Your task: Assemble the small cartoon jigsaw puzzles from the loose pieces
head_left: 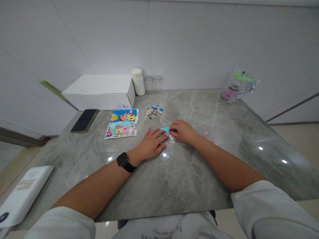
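Note:
A small, colourful cartoon jigsaw puzzle [171,140] lies on the grey marbled table, partly covered by both hands. My left hand [155,142], with a black watch on its wrist, rests flat across the puzzle's left part, fingers spread. At its upper right edge my right hand [182,130] has its fingers curled and pinched together. Whatever sits between those fingertips is hidden. Two loose pink puzzle pieces, one nearer [214,140] and one farther [205,133], lie right of my right hand. A heap of blue and yellow puzzle pieces [154,112] is beyond my left hand.
Two cartoon picture cards [121,129] lie left of the heap, near a phone [84,120]. Behind stand a white box [99,93], a white bottle [138,82] and two clear jars [158,84]. A bagged green-lidded container [239,85] is back right; a white device [26,196] is front left.

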{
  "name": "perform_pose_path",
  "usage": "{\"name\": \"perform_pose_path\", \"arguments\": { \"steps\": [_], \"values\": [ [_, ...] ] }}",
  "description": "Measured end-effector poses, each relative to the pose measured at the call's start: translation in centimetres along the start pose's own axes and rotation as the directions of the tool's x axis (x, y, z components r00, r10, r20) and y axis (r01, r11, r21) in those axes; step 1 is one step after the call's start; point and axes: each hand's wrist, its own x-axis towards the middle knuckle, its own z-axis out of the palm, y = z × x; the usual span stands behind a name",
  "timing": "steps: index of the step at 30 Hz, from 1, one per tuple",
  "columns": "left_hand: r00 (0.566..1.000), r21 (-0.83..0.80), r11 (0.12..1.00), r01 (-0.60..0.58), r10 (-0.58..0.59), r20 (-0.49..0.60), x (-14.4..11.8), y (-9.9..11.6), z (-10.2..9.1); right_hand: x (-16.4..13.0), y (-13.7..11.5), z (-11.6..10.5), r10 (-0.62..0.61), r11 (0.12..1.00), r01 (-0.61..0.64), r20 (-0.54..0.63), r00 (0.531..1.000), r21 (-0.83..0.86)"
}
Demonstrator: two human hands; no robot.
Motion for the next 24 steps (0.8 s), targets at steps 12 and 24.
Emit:
{"name": "perform_pose_path", "arguments": {
  "steps": [12, 24],
  "values": [
    [0.989, -0.059, 0.998, -0.031, 0.022, -0.143, -0.1, -0.1, -0.5, 0.0, 0.6, -8.0, 0.079, 0.996, -0.059, -0.345, 0.935, 0.069],
    [0.97, -0.105, 0.99, -0.098, 0.072, -0.23, 0.5, -0.4, -0.5, -10.2, 7.5, -13.2, 0.463, 0.884, -0.462, -0.007, 0.886, -0.064]
  ]
}}
